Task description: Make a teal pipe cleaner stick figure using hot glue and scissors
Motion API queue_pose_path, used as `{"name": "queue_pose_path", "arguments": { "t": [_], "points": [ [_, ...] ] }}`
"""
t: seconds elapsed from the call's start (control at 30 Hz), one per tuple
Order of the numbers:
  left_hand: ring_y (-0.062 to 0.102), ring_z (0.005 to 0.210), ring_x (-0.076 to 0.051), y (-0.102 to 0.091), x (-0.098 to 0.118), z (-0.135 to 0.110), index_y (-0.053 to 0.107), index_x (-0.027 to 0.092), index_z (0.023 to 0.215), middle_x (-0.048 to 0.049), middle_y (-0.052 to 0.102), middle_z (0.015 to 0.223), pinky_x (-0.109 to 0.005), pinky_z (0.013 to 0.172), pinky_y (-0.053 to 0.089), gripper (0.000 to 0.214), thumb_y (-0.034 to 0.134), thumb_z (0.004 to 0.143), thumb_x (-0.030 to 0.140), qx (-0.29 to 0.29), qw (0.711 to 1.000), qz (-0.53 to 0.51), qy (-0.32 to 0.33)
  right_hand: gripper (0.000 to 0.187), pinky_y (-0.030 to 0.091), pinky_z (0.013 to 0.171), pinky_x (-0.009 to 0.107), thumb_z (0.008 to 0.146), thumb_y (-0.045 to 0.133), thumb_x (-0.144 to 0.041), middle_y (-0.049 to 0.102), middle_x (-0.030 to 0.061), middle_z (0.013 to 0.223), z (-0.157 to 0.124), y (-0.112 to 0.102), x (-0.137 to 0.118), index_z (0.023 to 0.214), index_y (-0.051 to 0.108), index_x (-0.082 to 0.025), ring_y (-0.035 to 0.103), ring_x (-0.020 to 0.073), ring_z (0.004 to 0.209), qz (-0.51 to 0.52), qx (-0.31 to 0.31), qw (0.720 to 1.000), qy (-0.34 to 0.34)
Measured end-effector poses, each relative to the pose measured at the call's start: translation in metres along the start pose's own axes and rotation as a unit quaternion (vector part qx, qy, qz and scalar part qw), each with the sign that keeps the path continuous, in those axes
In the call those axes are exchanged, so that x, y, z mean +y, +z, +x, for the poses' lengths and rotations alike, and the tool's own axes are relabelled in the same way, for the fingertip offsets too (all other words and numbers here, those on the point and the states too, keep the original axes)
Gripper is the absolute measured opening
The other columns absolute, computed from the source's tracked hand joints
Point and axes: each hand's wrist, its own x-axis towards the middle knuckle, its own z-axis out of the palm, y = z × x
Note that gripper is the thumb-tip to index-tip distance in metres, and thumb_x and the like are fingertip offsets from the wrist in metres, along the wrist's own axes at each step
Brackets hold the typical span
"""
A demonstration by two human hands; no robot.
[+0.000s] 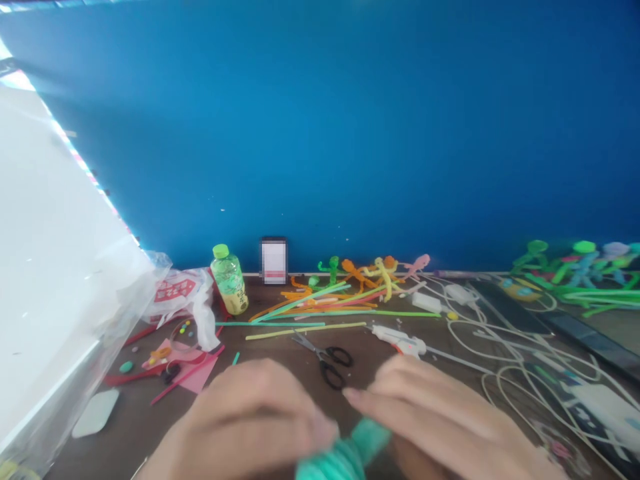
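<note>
**Head view:** all I've got, looking fwd/down over a wooden table (280, 350) to a blue wall (320, 133).
**L hand (245, 420):** curled, at near edge, fingertips against teal fuzzy pipe-cleaner bundle (340, 457).
**R hand (440, 413):** fingers stretched out left over the bundle.
**Grip:** neither hand released, I think, but can't tell if either's clenched on it.
**Bundle:** between hands, near edge of frame, partly cut off.
**Nearest R hand:** black-handled scissors (325, 360) just far of fingertips; hot glue gun (397, 340) further right.
**Far:** loose pipe cleaners (320, 313), small pipe-cleaner figures (383, 273), green-capped bottle (229, 280).
**Right:** white cables (510, 353).
**Left:** pink paper (185, 363), plastic bag (183, 293).
</note>
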Motion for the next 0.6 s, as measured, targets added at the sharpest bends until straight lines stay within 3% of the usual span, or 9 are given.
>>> {"name": "queue_pose_path", "arguments": {
  "t": [0.1,0.17,0.23,0.37,0.43,0.6],
  "points": [
    [0.056,0.101,-0.025,0.014,-0.021,0.004,0.053,0.024,0.121,-0.0109,0.058,0.113,-0.038,0.083,0.050,0.053,0.060,0.072,0.044,0.039,0.998,-0.027,-0.038,0.023,0.048,0.062,0.025,0.080,0.050,-0.011,0.065,0.0009,0.075,0.024,0.017,0.011,0.095,0.062,-0.024,0.059,0.0144,0.068,0.046,0.054,0.997,0.026],
    [0.051,0.109,-0.026,0.025,-0.034,0.011,0.055,0.021,0.116,-0.0114,0.054,0.119,-0.040,0.093,0.044,0.045,0.059,0.075,0.039,0.068,0.993,-0.059,-0.079,0.020,0.047,0.069,0.026,0.082,0.049,-0.014,0.066,0.0013,0.080,0.038,0.030,0.019,0.094,0.062,-0.022,0.060,0.0145,0.074,0.052,0.088,0.992,0.072],
    [0.051,0.109,-0.023,0.035,-0.043,0.017,0.056,0.019,0.112,-0.0109,0.056,0.117,-0.039,0.094,0.042,0.034,0.055,0.080,0.030,0.104,0.980,-0.101,-0.137,0.020,0.047,0.073,0.025,0.085,0.046,-0.016,0.067,0.0029,0.088,0.046,0.040,0.024,0.096,0.062,-0.020,0.061,0.0148,0.081,0.072,0.078,0.990,0.097],
    [0.056,0.097,-0.021,0.040,-0.052,0.023,0.062,0.015,0.096,-0.0102,0.062,0.103,-0.033,0.085,0.045,0.025,0.048,0.084,0.032,0.135,0.954,-0.149,-0.222,0.020,0.044,0.084,0.028,0.084,0.050,-0.020,0.065,0.0040,0.103,0.047,0.043,0.025,0.101,0.061,-0.021,0.058,0.0171,0.098,0.068,0.023,0.993,0.089],
    [0.058,0.086,-0.018,0.038,-0.056,0.023,0.061,0.015,0.090,-0.0082,0.064,0.091,-0.029,0.078,0.045,0.026,0.046,0.084,0.034,0.133,0.952,-0.137,-0.238,0.018,0.043,0.086,0.030,0.083,0.053,-0.024,0.065,0.0043,0.101,0.042,0.037,0.025,0.098,0.062,-0.021,0.057,0.0187,0.098,0.039,0.014,0.994,0.099],
    [0.040,0.056,-0.009,0.035,-0.061,0.022,0.054,0.014,0.078,0.0016,0.046,0.061,-0.021,0.052,0.033,0.030,0.038,0.087,0.039,0.076,0.956,-0.080,-0.273,0.016,0.047,0.081,0.032,0.085,0.049,-0.025,0.064,0.0047,0.095,0.034,0.024,0.038,0.091,0.063,-0.022,0.059,0.0188,0.092,-0.002,0.124,0.985,0.117]
  ]
}}
